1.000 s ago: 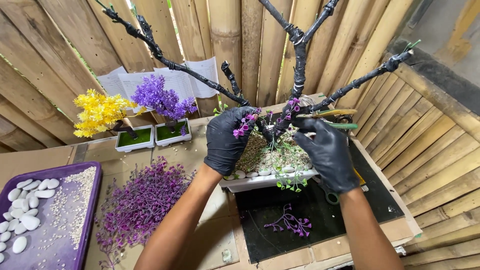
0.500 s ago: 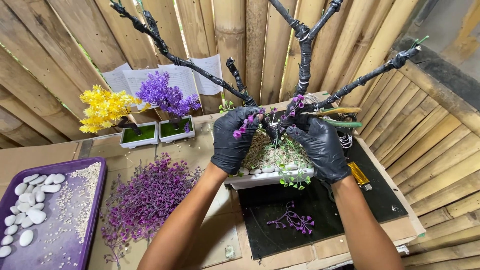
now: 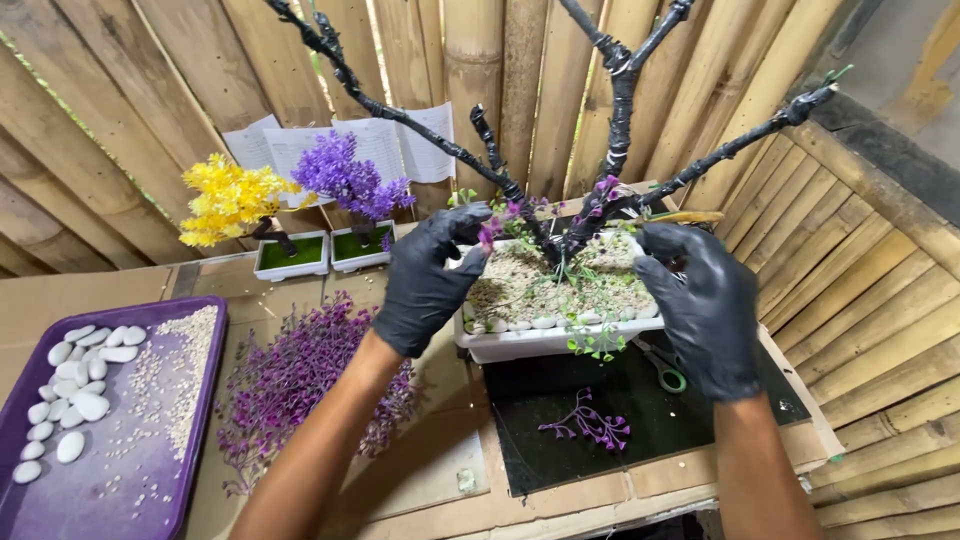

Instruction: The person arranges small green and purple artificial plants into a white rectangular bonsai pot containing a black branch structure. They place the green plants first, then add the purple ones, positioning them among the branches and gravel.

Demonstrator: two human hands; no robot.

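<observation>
- A cardboard-covered table [image 3: 300,300] is carrying everything, standing against a bamboo wall.
- A purple tray [image 3: 200,440] is lying at the left edge, holding white pebbles and pale gravel.
- A heap of loose purple sprigs [image 3: 300,385] is lying just beside the tray.
- Two small white pots [image 3: 320,255] with yellow and purple blooms are sitting at the back.
- A black mat [image 3: 660,420] is lying at the right, bearing a white planter [image 3: 540,340], a purple sprig [image 3: 590,425] and green-handled scissors [image 3: 665,375].

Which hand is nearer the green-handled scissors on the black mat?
Right. The right hand hangs just above the scissors, partly covering them; the left hand is across the white pot, at its left end.
</observation>
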